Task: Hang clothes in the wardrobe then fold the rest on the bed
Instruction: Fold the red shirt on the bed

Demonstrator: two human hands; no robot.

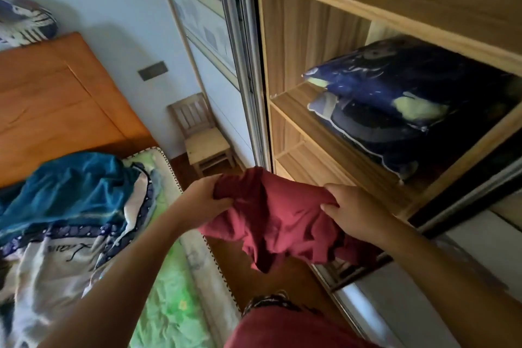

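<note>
A dark red garment point(282, 220) hangs bunched between my two hands, in the gap between the bed and the wardrobe. My left hand point(204, 198) grips its left edge with curled fingers. Its right edge is gripped by my right hand point(353, 210). The open wooden wardrobe point(310, 127) stands to the right, its shelves showing. On the bed point(169, 305) at the left lie a teal garment point(65, 186) and a white and blue printed cloth point(56, 257), both crumpled.
Two dark blue pillows point(409, 99) fill a wardrobe shelf. The sliding door frame point(243, 65) stands left of the shelves. A small wooden chair point(203, 135) sits by the wall, past the orange headboard point(56, 99). A narrow strip of wooden floor point(271, 282) runs between bed and wardrobe.
</note>
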